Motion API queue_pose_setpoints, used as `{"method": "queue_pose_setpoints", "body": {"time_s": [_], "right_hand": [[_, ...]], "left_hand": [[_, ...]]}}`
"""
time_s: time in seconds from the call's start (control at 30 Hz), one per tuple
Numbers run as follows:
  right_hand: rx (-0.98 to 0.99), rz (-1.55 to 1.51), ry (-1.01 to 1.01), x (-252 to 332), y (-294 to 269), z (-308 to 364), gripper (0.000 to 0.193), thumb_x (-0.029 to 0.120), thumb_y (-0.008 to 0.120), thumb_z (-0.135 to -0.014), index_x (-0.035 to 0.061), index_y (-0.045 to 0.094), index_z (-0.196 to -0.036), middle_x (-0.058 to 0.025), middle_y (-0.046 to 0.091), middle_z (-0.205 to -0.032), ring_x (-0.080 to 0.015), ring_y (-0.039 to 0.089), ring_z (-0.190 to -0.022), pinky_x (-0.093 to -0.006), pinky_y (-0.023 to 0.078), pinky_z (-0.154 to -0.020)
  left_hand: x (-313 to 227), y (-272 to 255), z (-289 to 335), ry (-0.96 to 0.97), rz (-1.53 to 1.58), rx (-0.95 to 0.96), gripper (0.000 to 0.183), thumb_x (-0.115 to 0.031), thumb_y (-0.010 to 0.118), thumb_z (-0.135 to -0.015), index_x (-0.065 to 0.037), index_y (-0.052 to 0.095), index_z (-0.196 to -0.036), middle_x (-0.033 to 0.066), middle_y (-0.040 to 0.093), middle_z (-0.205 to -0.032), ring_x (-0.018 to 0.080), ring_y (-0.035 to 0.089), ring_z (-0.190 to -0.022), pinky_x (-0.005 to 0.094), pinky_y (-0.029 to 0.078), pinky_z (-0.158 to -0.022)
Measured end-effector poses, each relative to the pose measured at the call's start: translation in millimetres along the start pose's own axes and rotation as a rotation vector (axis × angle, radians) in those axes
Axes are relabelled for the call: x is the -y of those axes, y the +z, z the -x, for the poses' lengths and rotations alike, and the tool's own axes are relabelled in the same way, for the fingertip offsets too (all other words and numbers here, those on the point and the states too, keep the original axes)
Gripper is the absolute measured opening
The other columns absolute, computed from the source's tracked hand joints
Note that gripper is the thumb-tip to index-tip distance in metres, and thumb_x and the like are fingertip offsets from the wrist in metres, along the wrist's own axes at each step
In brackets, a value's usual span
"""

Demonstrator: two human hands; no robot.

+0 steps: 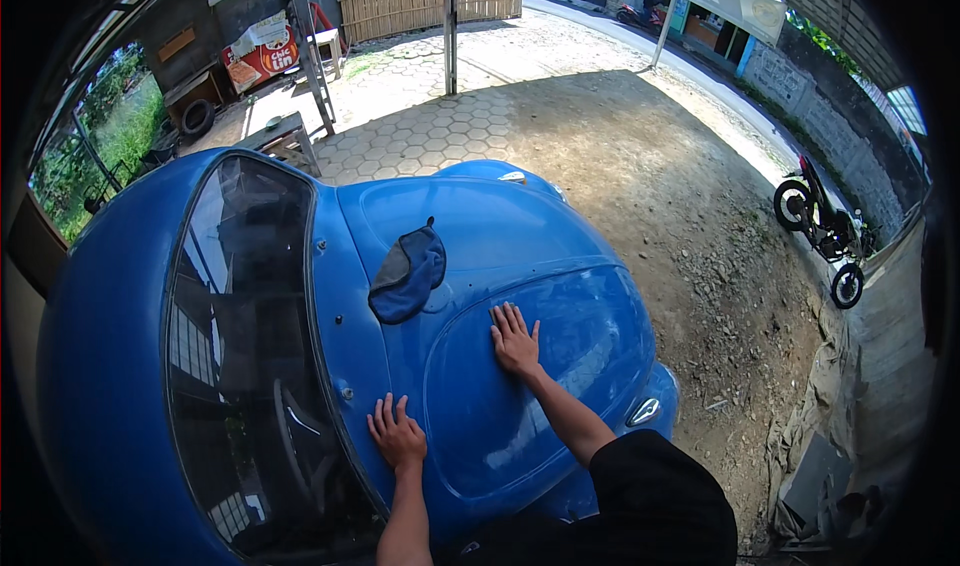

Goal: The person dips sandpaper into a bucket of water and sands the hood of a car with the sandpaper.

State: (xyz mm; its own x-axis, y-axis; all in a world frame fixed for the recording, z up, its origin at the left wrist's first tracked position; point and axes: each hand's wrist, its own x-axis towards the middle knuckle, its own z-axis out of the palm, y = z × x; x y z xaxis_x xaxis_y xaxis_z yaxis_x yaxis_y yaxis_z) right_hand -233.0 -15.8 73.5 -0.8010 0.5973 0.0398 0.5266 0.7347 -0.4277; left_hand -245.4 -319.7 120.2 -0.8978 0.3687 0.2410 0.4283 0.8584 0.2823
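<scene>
A rounded blue car (pixel 580 296) fills the middle and left of the head view. My left hand (pixel 398 436) lies flat on the bodywork just beside the windshield (pixel 245 366), fingers stretched out. Farther right, my right hand (pixel 516 340) rests with spread fingers on the glossy front lid. Neither hand holds anything. Beyond both hands, a crumpled blue and grey cloth (pixel 408 274) lies on the car, apart from my fingers. A small knob (pixel 346 392) sticks up next to my left hand, by the windshield's edge.
To the right, a motorcycle (pixel 822 224) stands near a grey wall (pixel 800 86). Past the car are a wooden bench (pixel 283 138), a tire (pixel 198 118), a metal post (pixel 450 36) and a bamboo fence (pixel 430 11). Dirt and stones (pixel 715 266) cover the ground beside the car.
</scene>
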Motion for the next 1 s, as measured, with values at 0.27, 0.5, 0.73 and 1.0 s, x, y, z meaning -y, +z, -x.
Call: {"method": "queue_pose_setpoints", "body": {"time_s": [0.27,0.5,0.73,1.0], "right_hand": [[-0.04,-0.054,0.044,9.9,-2.8,-18.3,0.056,0.046,0.032,-0.102,0.0254,0.027,-0.154,-0.0003,0.021,-0.162,-0.0196,0.014,-0.15,-0.0608,0.003,-0.117],[-0.023,-0.019,0.015,-13.6,-12.4,106.5,0.054,0.042,0.037,-0.101,0.0285,0.029,-0.153,0.0006,0.024,-0.161,-0.0216,0.019,-0.149,-0.0608,0.01,-0.117],[0.051,0.039,0.124,-74.3,-29.1,279.7,0.055,0.041,0.04,-0.101,0.028,0.029,-0.153,-0.0003,0.025,-0.16,-0.0244,0.022,-0.148,-0.0625,0.016,-0.115],[0.457,0.068,0.768,-180.6,-53.8,503.4,0.06,0.046,0.034,-0.1,0.0233,0.024,-0.154,-0.01,0.021,-0.161,-0.0311,0.025,-0.146,-0.061,0.022,-0.114]], "left_hand": [[-0.8,-5.0,2.2,0.021,-0.029,0.009,0.039,-0.012,0.047,-0.09,-0.017,0.056,-0.127,0.0075,0.049,-0.142,0.0278,0.039,-0.138,0.0493,0.022,-0.118],[2.6,7.6,-1.4,0.021,-0.065,-0.024,0.037,-0.011,0.044,-0.094,-0.018,0.054,-0.129,0.0069,0.048,-0.141,0.0264,0.038,-0.138,0.0488,0.021,-0.118],[5.6,12.3,-8.3,0.048,-0.051,-0.048,0.038,-0.015,0.048,-0.093,-0.02,0.053,-0.131,0.0066,0.047,-0.143,0.0262,0.038,-0.138,0.049,0.021,-0.118],[12.1,23.3,2.2,0.048,-0.041,-0.054,0.038,-0.013,0.049,-0.093,-0.02,0.053,-0.131,0.0056,0.049,-0.142,0.0253,0.039,-0.137,0.0476,0.023,-0.117]]}}
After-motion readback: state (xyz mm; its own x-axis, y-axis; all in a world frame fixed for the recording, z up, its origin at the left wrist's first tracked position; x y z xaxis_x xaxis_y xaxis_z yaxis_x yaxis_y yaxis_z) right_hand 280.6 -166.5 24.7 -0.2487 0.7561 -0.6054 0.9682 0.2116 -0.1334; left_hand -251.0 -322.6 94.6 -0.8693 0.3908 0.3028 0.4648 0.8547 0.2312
